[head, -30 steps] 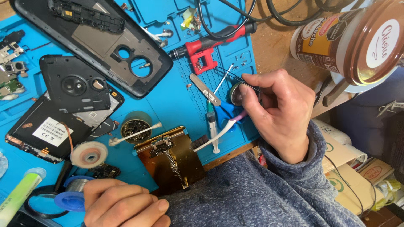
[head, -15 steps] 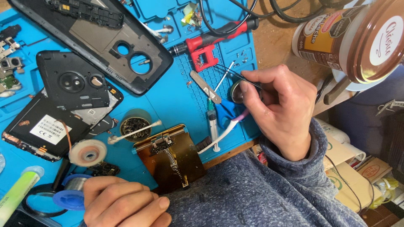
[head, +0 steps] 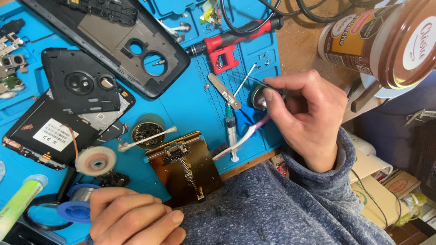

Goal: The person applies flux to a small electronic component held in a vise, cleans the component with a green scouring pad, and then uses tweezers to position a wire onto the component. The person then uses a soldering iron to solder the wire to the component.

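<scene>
- Little has shifted since the earlier frames: the right hand point(head: 309, 113) stays at the mat's right edge with the same pinch, and the left hand point(head: 131, 218) stays curled at the bottom.
- Head view, right hand: thumb and forefinger are closed on thin dark tweezers point(head: 254, 80), whose tip points up and left across the blue mat point(head: 190, 104); the other fingers are folded in.
- A small round metal dish point(head: 259, 97) lies just under the forefinger, partly hidden by it.
- Left hand: a loose fist, knuckles up, resting beside a blue solder spool point(head: 75, 208); I cannot tell whether it holds anything.
- Between the hands sits a gold-taped board point(head: 186, 168) with a small part clamped on top, touching the grey sleeve point(head: 254, 208).
- Near the tweezers: a syringe point(head: 231, 131), a flat metal pry tool point(head: 224, 90), a red screwdriver point(head: 227, 41).
- Further left: a cotton swab point(head: 147, 136) across a round tin, a tape roll point(head: 95, 160), and opened phone shells point(head: 81, 86).
- A brown jar point(head: 381, 36) stands off the mat at upper right.
</scene>
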